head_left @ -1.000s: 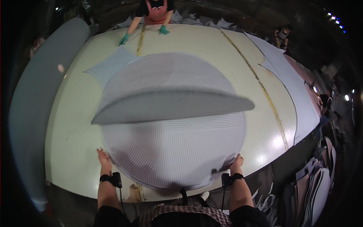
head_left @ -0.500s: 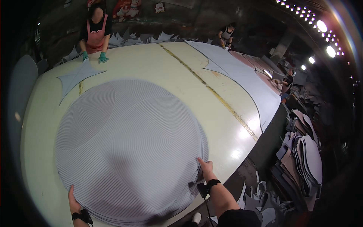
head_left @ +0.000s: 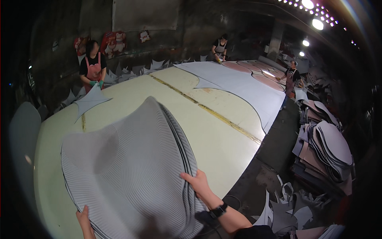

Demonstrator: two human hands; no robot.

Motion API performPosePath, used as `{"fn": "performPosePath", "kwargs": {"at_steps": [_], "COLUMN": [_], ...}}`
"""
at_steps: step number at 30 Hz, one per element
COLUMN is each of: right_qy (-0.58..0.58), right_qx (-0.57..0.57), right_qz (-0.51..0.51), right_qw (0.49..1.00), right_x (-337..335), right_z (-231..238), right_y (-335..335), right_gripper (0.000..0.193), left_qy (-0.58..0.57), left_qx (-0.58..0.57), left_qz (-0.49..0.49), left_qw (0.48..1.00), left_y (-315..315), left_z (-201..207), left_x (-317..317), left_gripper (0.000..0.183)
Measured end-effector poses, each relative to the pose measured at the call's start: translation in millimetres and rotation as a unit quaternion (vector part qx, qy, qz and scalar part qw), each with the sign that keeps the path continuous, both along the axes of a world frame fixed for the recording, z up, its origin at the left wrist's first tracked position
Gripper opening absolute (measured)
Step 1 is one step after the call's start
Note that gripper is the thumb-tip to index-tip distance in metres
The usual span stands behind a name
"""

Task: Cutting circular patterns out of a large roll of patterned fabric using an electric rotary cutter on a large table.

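Observation:
A stack of large round grey mats (head_left: pixel 131 159) with curved ribbed lines on top is bent upward in the middle of the view. My right hand (head_left: pixel 199 185) grips its right edge, thumb on top and fingers hidden beneath. At the lower left rim, my left hand (head_left: pixel 84 223) holds the stack, its thumb on top and its other fingers mostly out of sight. The far edge arches above the pale yellow table (head_left: pixel 215 147), and several thin layers show along the right side. Whether the underside still rests on the table is hidden.
A person in a pink apron (head_left: pixel 94 69) handles a grey star-shaped offcut (head_left: pixel 92 101) at the far left. Two others work by the grey sheet (head_left: pixel 238 85) at the far right. Folded mats (head_left: pixel 330 147) are piled on the right; scraps (head_left: pixel 284 211) lie on the floor.
The stack lay flat before; now it is lifted and bent, its sides curling upward. Both my hands grip its edges. The person in pink has straightened up, and my view has tilted up.

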State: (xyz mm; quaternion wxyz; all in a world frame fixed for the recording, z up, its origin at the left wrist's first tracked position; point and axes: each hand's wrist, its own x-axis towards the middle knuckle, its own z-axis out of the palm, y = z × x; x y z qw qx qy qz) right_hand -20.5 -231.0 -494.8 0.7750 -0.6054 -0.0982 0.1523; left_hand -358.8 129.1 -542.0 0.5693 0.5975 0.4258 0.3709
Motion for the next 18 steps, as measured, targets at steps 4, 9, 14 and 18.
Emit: {"fn": "performPosePath", "kwargs": {"at_steps": [4, 9, 14, 18], "right_qy": [0.025, -0.029, -0.071, -0.128], "right_qx": [0.027, -0.008, -0.05, -0.072], "right_qz": [0.02, -0.017, -0.07, -0.134], "right_qw": [0.999, 0.999, 0.994, 0.98], "right_x": [-41.0, -87.0, -139.2, -192.2], "right_z": [41.4, 29.2, 28.1, 61.3], "right_y": [-80.9, -158.4, -267.7, -380.4], "right_gripper": [0.028, 0.028, 0.029, 0.031], "left_qy": [0.035, 0.098, 0.029, 0.076], "left_qx": [-0.003, -0.024, 0.08, 0.114], "left_qz": [-0.009, -0.061, -0.138, -0.189], "left_qw": [0.999, 0.993, 0.987, 0.972], "left_y": [-79.9, -170.1, -255.9, -349.7], "left_z": [62.8, 109.3, 115.9, 129.2], "left_x": [-26.2, -37.0, -30.1, -15.7], "left_gripper": [0.044, 0.051, 0.053, 0.059]}}
